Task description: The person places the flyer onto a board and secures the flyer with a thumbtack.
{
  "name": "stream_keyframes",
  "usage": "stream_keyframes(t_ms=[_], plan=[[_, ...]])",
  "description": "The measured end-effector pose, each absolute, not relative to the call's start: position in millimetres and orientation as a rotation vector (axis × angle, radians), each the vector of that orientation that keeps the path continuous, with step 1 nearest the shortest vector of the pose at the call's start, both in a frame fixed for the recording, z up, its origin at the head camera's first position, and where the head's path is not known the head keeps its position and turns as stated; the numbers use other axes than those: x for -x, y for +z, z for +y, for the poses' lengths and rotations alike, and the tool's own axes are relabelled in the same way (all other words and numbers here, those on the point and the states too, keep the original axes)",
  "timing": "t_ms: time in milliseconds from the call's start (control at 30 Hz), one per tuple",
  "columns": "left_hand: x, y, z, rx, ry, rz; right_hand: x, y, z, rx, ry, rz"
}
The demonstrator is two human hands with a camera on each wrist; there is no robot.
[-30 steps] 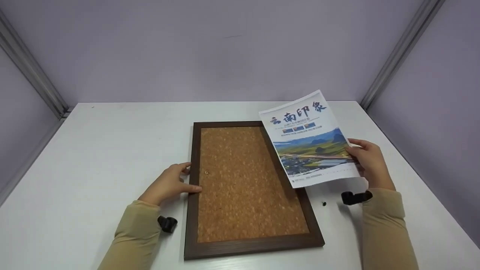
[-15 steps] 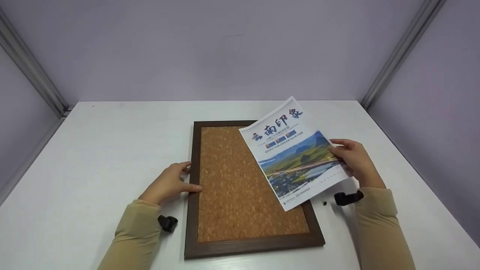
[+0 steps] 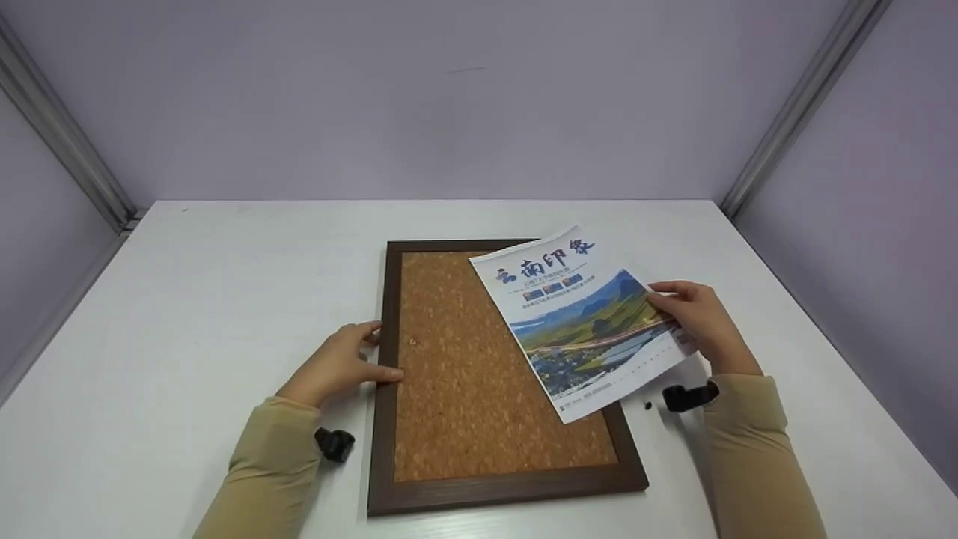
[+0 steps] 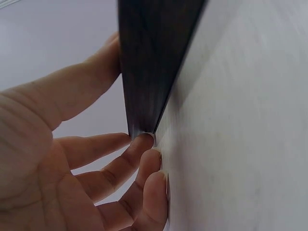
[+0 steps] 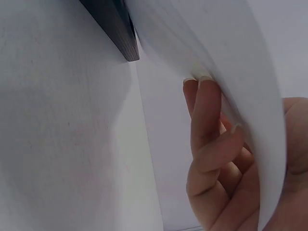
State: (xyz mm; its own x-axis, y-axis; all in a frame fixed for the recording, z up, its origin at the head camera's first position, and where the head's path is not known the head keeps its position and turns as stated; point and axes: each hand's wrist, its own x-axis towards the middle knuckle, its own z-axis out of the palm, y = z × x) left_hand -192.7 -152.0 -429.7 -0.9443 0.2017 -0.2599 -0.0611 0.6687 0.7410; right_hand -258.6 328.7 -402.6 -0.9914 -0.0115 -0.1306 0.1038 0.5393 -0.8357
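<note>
A cork board (image 3: 449,389) in a dark brown wooden frame lies flat on the white table. My left hand (image 3: 337,367) holds its left side, the thumb over the frame and the fingertips against the outer edge. In the left wrist view, the dark frame edge (image 4: 151,62) runs between thumb and table. My right hand (image 3: 703,322) pinches a printed landscape poster (image 3: 584,329) by its right edge, thumb on the printed face and fingers behind. Tilted, the poster overlaps the right half of the board. The right wrist view shows the poster's white back (image 5: 216,48) curving.
A small dark object (image 3: 648,406) lies on the white table (image 3: 187,337) just right of the board. Pale lilac panels (image 3: 464,112) with metal corner posts enclose the back and sides. Each wrist carries a black camera mount (image 3: 334,445).
My right hand has moved left with the poster, bringing it farther over the cork board and turning it a little. My left hand has stayed on the frame.
</note>
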Motion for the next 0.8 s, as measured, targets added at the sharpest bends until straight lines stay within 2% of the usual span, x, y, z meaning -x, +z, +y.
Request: stream_keyframes(t_ms=[333,800], plan=[[188,-432,-137,-0.097,1.18,2.58,270,-400,335,-0.048,-1.304,2.677],[178,-435,-113,-0.02,1.193,2.613,287,-394,351,0.137,-1.275,2.531]])
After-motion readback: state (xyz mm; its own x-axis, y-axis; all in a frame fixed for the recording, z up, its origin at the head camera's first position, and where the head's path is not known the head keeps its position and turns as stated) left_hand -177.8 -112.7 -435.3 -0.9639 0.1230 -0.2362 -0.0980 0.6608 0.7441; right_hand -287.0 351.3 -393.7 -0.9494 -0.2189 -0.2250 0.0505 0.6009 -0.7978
